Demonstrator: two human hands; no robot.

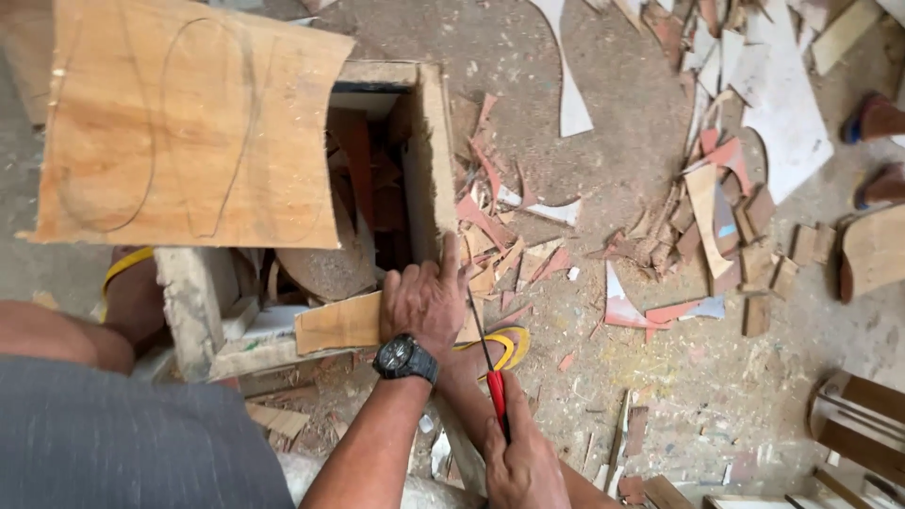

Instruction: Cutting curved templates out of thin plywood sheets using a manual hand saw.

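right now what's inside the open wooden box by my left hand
The wooden box holds reddish-brown wood offcuts, seen through its opening. The plywood sheet covers its left part, hiding what lies there.

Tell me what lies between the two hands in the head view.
In the head view, a thin saw blade runs from the red handle in the right hand up beside the left hand, which presses a plywood piece.

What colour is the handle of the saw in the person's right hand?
Red, with a dark blade; the saw handle shows best in the head view, gripped by the right hand.
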